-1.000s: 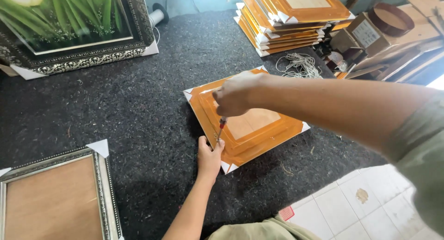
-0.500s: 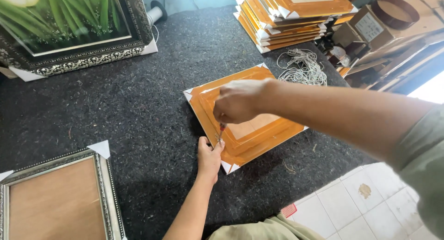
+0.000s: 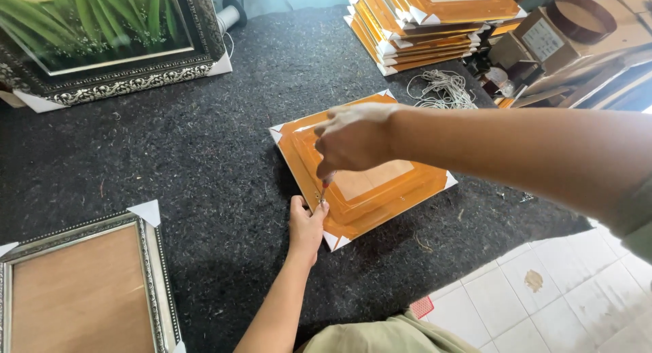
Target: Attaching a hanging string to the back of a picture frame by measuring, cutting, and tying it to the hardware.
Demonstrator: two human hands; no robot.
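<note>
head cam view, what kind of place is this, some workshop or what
Most likely a picture framing workshop. A stack of orange frames with white corner guards sits on the dark felt worktable, beside a framed green picture, a silver frame and a coil of hanging cord.

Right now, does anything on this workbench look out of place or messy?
Mostly tidy. The stack of orange frames at the far edge is fanned unevenly, and a loose tangle of white string lies beside it. The orange frame under both hands looks undamaged.
</note>
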